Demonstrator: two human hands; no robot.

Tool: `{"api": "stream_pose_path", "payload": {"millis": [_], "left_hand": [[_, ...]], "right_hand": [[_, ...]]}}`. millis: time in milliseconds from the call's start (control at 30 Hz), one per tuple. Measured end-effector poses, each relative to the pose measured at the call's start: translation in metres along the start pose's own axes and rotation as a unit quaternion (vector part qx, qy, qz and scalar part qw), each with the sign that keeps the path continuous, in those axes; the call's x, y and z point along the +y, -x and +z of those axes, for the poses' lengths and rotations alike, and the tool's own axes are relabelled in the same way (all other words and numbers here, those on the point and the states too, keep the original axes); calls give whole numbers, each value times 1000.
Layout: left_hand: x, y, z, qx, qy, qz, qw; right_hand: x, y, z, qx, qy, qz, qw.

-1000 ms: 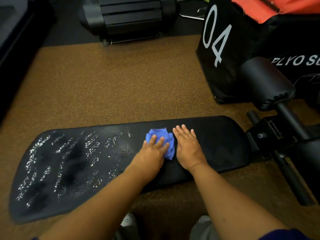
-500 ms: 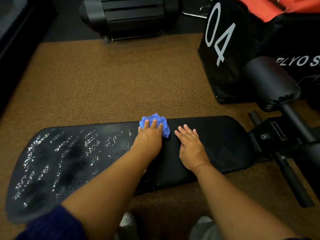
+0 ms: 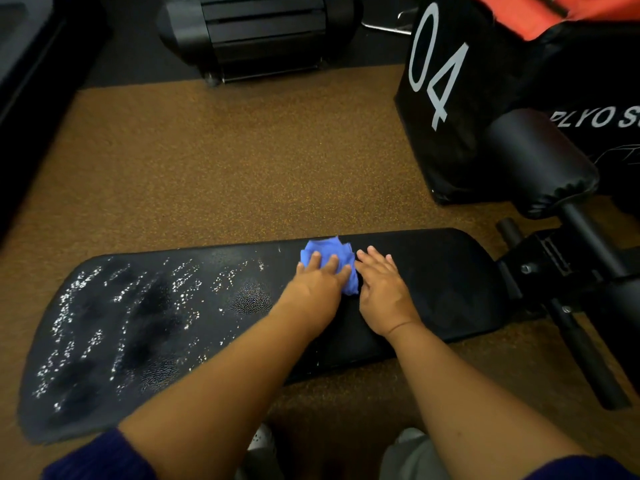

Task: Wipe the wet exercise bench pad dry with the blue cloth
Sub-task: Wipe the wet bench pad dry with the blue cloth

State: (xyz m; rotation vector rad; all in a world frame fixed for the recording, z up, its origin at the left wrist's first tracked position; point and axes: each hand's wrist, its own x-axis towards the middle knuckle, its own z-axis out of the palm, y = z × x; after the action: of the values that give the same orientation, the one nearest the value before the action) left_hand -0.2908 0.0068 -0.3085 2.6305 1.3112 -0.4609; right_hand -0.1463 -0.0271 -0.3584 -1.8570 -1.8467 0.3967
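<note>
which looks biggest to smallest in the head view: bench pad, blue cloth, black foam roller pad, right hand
1. bench pad
2. black foam roller pad
3. right hand
4. blue cloth, though the left hand covers part of it, so its rank against the hand is unsure.

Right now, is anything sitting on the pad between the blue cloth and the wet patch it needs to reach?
Nothing visible. The blue cloth lies under the left hand; the bench pad is bare from there to the droplets further left.

We see a speckled brown floor (image 3: 221,174) edged by black matting (image 3: 138,64) at the far side. A black machine (image 3: 263,32) stands on the matting, and a black box (image 3: 460,98) marked "04" stands at the right.
</note>
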Motion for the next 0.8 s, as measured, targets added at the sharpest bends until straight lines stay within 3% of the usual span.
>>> {"api": "stream_pose_path", "payload": {"millis": [200, 367, 433, 667, 800], "left_hand": [[21, 68, 24, -55, -2, 2, 998], [37, 102, 33, -11, -12, 14, 1000], [43, 114, 38, -32, -3, 23, 999], [50, 128, 83, 123, 15, 5, 992], [47, 116, 65, 37, 44, -15, 998]], "right_hand": [[-2, 0, -1, -10, -1, 1, 1000], [-3, 0, -3, -15, 16, -3, 1000], [-4, 0, -3, -14, 19, -7, 1000], [-3, 1, -3, -5, 27, -7, 1000], [-2, 1, -1, -9, 25, -3, 1000]]}}
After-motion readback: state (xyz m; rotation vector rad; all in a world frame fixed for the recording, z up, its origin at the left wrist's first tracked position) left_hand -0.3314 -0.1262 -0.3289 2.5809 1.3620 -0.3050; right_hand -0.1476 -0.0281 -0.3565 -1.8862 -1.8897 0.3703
